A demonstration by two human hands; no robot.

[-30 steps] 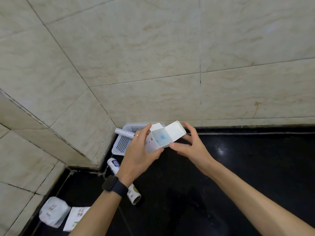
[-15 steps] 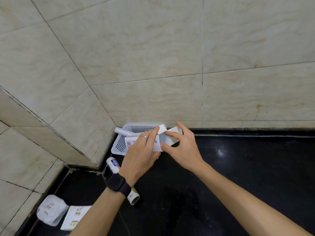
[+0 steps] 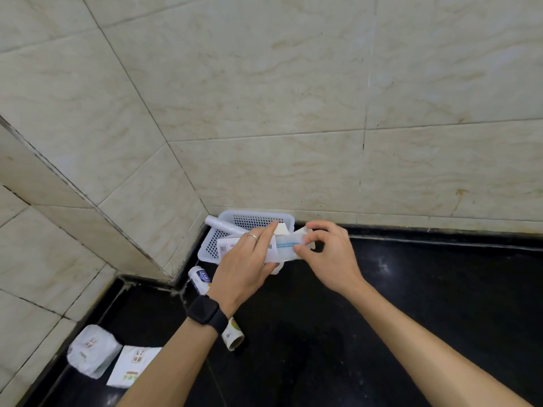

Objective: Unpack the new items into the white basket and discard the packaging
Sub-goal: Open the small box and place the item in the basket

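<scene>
My left hand (image 3: 245, 268) grips a white carton (image 3: 227, 247) with a barcode, its end flaps open. My right hand (image 3: 329, 254) pinches a pale, clear-wrapped item with a blue stripe (image 3: 289, 246) sticking out of the carton's open end. Both hands hover just in front of the white perforated basket (image 3: 252, 220), which stands in the corner against the tiled wall. A white tube (image 3: 223, 225) lies across the basket's rim. What the wrapped item is cannot be made out.
A printed cylindrical pack (image 3: 216, 306) lies on the black counter (image 3: 411, 304) under my left wrist. A crumpled white bag (image 3: 91, 351) and a flat printed packet (image 3: 133, 365) sit at the lower left. Tiled walls close the back and left.
The carton's open end has turned from facing up to sideways. My right hand has moved from the flap to pinching the wrapped item, now partly out of the carton. Both hands dropped toward the basket.
</scene>
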